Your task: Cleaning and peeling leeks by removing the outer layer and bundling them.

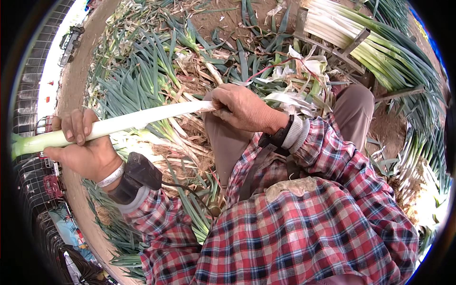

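A long leek [152, 117] stretches across in front of me, held almost level with its left end slightly lower. Its stem is white and bare, turning pale green toward the left edge of the view. My left hand [90, 154] wraps round the stem near that green part. At the other end, my right hand [244, 108] is closed on the thin, brownish root tip, which the fingers partly hide. Under the stem lies a heap of untrimmed leeks [137, 83] with green leaves and dirty, brownish roots.
A stack of cleaned leeks [342, 35] rests in a metal rack [351, 47] at the far right. More leeks [418, 161] lie along the right side. Peeled skins [304, 71] are strewn beyond my knees. A wire mesh fence [31, 95] runs along the left.
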`<state>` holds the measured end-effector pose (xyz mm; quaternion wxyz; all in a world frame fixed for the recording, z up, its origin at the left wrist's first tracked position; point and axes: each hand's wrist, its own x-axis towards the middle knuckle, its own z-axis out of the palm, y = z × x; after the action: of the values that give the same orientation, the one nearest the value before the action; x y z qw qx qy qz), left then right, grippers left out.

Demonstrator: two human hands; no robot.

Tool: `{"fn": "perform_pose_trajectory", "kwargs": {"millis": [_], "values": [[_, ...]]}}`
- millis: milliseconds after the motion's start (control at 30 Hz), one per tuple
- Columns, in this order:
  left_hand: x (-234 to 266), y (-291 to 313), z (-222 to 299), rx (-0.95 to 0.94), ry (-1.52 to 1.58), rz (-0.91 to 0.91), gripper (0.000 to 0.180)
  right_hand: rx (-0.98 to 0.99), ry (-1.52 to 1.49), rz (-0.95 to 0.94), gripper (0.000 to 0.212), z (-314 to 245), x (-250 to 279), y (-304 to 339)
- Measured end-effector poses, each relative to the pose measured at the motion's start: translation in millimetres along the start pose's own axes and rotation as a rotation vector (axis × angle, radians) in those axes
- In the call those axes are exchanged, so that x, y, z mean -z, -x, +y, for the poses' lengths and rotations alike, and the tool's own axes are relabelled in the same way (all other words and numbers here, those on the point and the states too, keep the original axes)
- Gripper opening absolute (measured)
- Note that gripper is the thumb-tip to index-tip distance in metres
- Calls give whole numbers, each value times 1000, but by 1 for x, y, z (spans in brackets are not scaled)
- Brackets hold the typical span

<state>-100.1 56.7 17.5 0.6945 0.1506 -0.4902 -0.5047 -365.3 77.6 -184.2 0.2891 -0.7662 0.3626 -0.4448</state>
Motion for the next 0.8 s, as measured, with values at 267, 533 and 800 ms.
{"fn": "perform_pose_trajectory", "kwargs": {"millis": [267, 533, 800], "values": [[5, -7, -17, -118, -258, 564, 54, 195, 148, -26, 24, -17, 3, 28], [16, -13, -24, 39, 76, 120, 23, -235, -394, -56, 15, -18, 15, 24], [48, -50, -29, -478, -608, 637, 19, 171, -237, -196, 11, -40, 36, 40]]}}
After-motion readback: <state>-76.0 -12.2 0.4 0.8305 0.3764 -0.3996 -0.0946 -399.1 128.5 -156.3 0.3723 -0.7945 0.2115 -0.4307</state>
